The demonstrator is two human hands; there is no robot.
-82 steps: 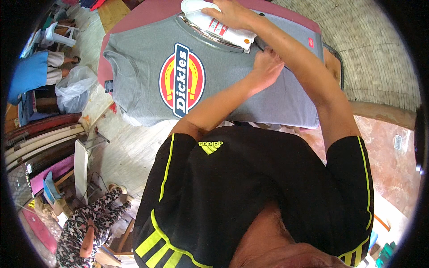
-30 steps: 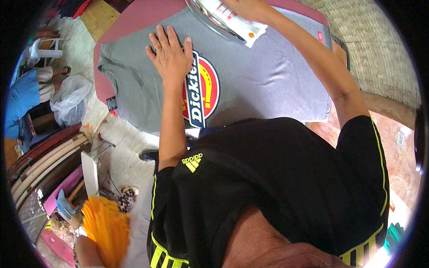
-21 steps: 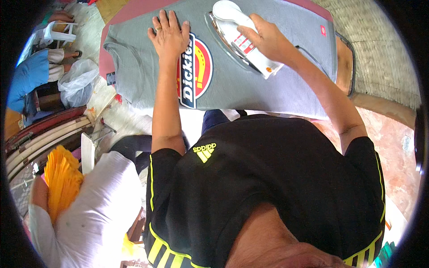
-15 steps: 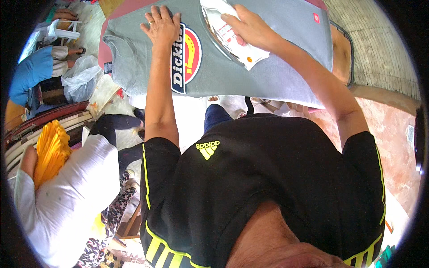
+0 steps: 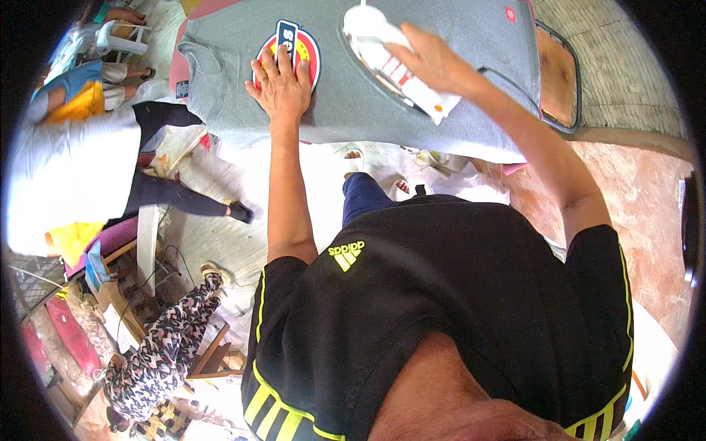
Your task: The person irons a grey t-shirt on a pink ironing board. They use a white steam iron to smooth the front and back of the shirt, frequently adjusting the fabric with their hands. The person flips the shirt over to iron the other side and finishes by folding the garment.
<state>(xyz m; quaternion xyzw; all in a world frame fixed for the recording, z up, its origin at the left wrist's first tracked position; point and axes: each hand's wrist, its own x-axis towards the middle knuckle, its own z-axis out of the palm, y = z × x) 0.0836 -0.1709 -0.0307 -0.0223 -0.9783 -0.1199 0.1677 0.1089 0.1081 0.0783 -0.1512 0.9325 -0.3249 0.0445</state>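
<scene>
A grey T-shirt [image 5: 338, 110] is spread flat on a padded ironing table, with a round red, yellow and dark emblem [image 5: 310, 44] on its front. My left hand [image 5: 285, 92] lies with spread fingers on the emblem, covering its lower part. My right hand [image 5: 434, 62] is closed round the handle of a white clothes iron [image 5: 365, 26]. The iron rests on the grey cloth to the right of the emblem, its soleplate edge showing along the left side. My fingers partly hide its handle.
A black metal frame [image 5: 578, 88] edges the table's right end. At the left, a person in a white top [image 5: 81, 169] stands with yellow cloth. Another person in patterned trousers [image 5: 165, 338] is at lower left. A white plastic stool [image 5: 121, 40] stands at the far left.
My left hand has come nearer to me, onto the emblem. The iron has shifted slightly right and nearer. The person in white has moved farther along the left side.
</scene>
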